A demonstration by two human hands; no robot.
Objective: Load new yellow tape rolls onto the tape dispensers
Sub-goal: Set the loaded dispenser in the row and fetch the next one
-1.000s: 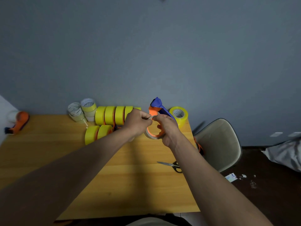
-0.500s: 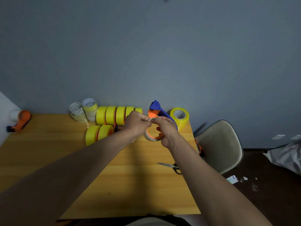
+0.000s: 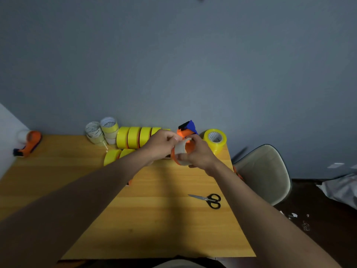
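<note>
Grey wall backs a wooden tabletop (image 3: 154,219), seen from the head camera with both forearms reaching forward over it.

Both hands meet near the far edge, holding a dispenser (image 3: 186,130) up off the wood; its orange-and-blue head points away and up, and a pale, nearly spent core (image 3: 181,149) sits on its orange wheel. The right hand (image 3: 201,153) wraps the wheel from the right, fingers curled round it. The left hand (image 3: 162,142) comes in from the left, its fingertips pinching at the top of the core, just beside the right thumb; the exact pinch is too small to tell.

My guess is the old core is coming off. Its axis runs roughly left to right, so it should slide toward the left hand.

New rolls (image 3: 133,137) stand on edge just behind the left hand, closer to it. One more roll (image 3: 215,139) sits behind the right hand. Scissors (image 3: 209,200) lie nearer, right.
</note>
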